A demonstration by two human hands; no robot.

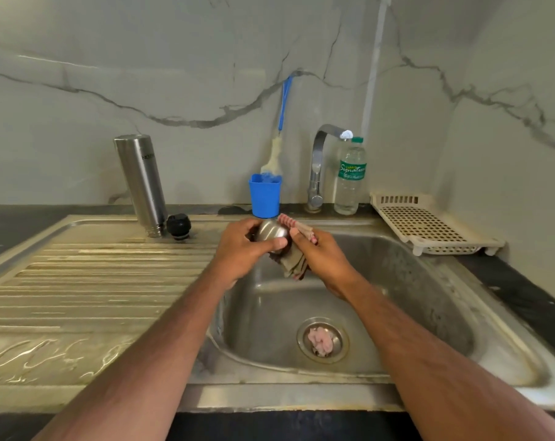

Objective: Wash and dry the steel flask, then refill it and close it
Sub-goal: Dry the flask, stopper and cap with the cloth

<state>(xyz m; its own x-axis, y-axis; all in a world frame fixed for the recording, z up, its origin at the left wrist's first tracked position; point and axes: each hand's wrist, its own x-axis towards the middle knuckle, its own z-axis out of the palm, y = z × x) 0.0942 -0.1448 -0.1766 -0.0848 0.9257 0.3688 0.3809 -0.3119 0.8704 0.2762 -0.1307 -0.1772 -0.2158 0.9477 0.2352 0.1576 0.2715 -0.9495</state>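
Marble wall [174, 58] stands behind the steel sink [397, 265]. At the centre of the frame your left hand [241, 249] grips a rounded steel cup [270, 232], and your right hand [320, 259] pinches a folded cloth [297, 262] against it. At the upper left, the steel flask [141, 183] stands mouth down on the drainboard [94, 281], its black cap [178, 226] just beside it.

We read "Signature" in white script on the green label of the clear plastic water bottle [349, 176] standing beside the tap. The upturned steel flask [141, 183] bears small dark lettering near its top, too blurred for us to read.
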